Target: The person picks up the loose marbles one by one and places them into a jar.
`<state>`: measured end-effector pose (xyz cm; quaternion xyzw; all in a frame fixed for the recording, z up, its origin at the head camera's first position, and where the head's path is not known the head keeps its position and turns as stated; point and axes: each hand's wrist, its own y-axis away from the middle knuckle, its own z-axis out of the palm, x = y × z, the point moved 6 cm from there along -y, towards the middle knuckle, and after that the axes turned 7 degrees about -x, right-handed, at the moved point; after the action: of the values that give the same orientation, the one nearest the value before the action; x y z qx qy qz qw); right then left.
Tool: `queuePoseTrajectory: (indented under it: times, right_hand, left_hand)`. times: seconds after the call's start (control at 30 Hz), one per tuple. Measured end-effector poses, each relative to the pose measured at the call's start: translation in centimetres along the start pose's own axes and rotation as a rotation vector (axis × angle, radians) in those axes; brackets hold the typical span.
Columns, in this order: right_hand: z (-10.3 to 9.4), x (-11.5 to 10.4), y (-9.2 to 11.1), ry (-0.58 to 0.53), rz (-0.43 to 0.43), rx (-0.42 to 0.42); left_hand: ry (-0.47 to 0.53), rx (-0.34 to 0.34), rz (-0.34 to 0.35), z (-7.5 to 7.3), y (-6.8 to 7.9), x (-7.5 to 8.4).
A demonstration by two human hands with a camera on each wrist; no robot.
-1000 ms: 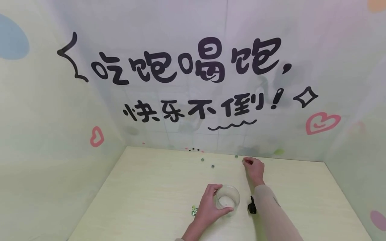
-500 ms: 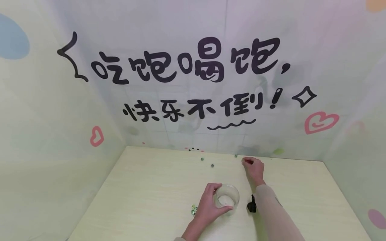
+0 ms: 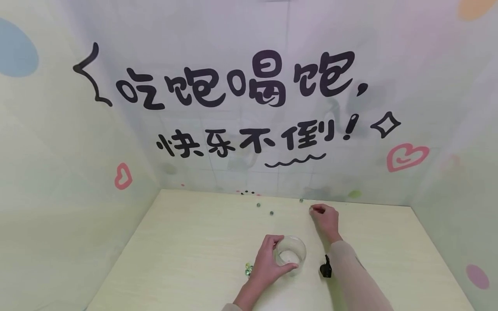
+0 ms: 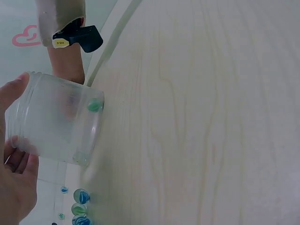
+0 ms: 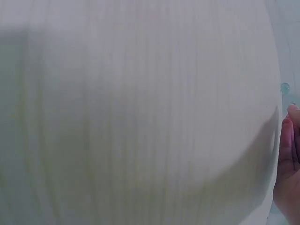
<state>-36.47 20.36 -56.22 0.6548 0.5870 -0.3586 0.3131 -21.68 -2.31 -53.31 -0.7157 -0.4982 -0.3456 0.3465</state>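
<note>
Thumb and fingers of my left hand (image 3: 268,261) wrap round a clear jar (image 3: 296,247), which stands mouth up in the head view. Through its wall, in the left wrist view, show a green marble (image 4: 95,105) and a paler one (image 4: 79,156) near the bottom. Far back on the table, my right hand (image 3: 328,220) pinches a small pale marble (image 3: 311,209) at its fingertips. Just beyond them lies another marble (image 3: 301,200). Only part of the right hand (image 5: 288,161) enters the right wrist view, at its right edge.
Two loose marbles, one nearer (image 3: 271,213) and one farther (image 3: 258,205), lie toward the back of the pale wooden table (image 3: 186,250). Several marbles (image 3: 248,268) cluster left of my left hand. A black device (image 3: 326,268) sits beside my right sleeve. Printed walls (image 3: 241,172) enclose the table.
The head view has shifted slightly. My right fingertips have drawn back a little from the rear marble. My left hand keeps its grip on the jar.
</note>
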Motion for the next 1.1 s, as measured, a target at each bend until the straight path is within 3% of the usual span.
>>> queuePoseTrajectory:
  times: [0.47, 1.1]
  right_hand:
    - [-1.7, -0.8, 1.7, 0.016, -0.055, 0.01]
    - [-3.0, -3.1, 5.2, -0.109, -0.123, -0.041]
  left_hand:
    - [0.042, -0.009, -0.032, 0.1, -0.3, 0.0]
    - [0.042, -0.009, -0.018, 0.2, -0.4, 0.1]
